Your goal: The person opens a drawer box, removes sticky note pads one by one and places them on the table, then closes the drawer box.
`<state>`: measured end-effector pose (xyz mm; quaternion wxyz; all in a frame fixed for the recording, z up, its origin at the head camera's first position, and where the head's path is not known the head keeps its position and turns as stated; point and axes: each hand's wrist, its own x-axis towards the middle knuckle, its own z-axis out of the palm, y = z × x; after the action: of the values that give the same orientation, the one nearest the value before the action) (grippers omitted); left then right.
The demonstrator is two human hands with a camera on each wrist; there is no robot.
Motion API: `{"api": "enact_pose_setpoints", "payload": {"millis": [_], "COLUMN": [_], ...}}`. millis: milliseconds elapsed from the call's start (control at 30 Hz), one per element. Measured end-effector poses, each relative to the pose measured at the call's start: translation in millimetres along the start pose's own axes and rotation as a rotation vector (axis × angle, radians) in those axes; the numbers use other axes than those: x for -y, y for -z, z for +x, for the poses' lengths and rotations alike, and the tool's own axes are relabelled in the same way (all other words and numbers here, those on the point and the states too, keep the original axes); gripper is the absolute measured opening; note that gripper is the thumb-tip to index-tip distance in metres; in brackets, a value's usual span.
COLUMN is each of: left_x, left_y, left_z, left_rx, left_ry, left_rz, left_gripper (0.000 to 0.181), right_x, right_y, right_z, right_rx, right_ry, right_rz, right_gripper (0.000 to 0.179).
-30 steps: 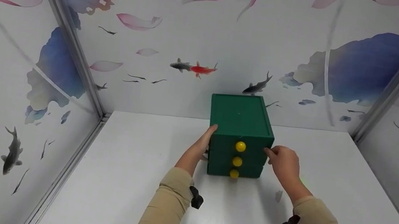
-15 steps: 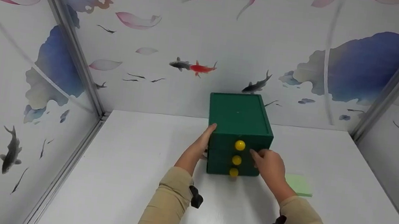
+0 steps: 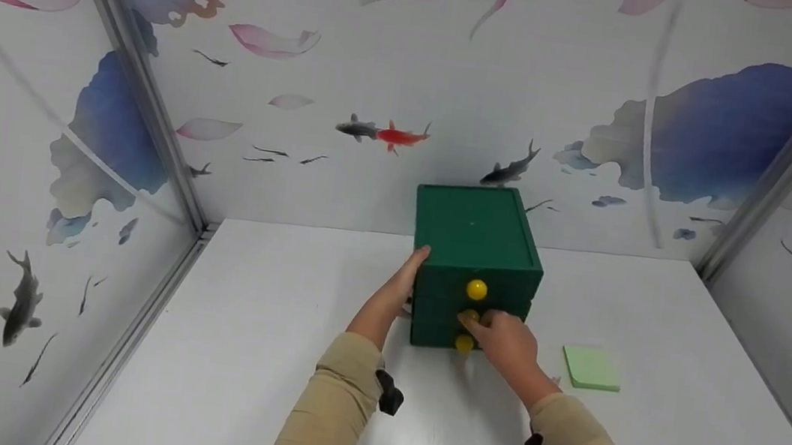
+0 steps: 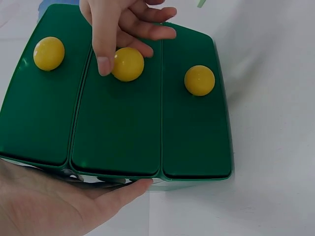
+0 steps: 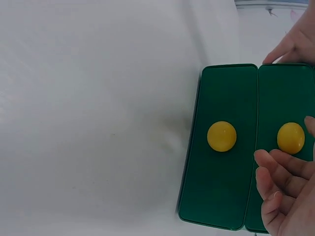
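A green cabinet (image 3: pixel 479 225) of three drawers stands at the back of the table, each drawer front bearing a round yellow knob. My left hand (image 3: pixel 400 283) lies along the cabinet's left side, its thumb at the front edge. In front of the drawers, my right hand (image 3: pixel 508 342) has its thumb and fingers on either side of the middle knob (image 4: pixel 128 64). The right wrist view shows a small gap between thumb and knob; the other fingers are loosely bent. The top knob (image 3: pixel 477 289) and bottom knob (image 5: pixel 221 136) are untouched. All three drawers look closed.
A pad of light green sticky notes (image 3: pixel 591 368) lies on the white table (image 3: pixel 258 357), right of the cabinet. Printed white panels rise at the back and both sides, with metal posts (image 3: pixel 135 69) at the corners. A small pale scrap partly shows beside the right wrist.
My right hand has moved left and down from the cabinet's right edge to the middle knob, uncovering the sticky notes. The left hand stays at the cabinet's side.
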<state>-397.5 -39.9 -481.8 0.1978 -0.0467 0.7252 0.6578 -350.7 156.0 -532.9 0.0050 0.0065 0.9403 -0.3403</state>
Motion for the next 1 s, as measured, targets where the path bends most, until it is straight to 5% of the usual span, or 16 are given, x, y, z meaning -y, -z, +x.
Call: {"api": "enact_pose_setpoints", "payload": {"millis": [1000], "left_x": [1.4], "left_y": [1.6], "left_z": [-0.6], "left_rx": [0.004], "left_ry": [-0.014], "left_rz": [-0.009], "left_gripper": [0.09], "right_x": [1], "right_y": [-17], "right_z": [-5.3], "right_rx": [-0.005], "right_ry": [-0.056], "right_rz": [0.063], "right_gripper": [0.033]}}
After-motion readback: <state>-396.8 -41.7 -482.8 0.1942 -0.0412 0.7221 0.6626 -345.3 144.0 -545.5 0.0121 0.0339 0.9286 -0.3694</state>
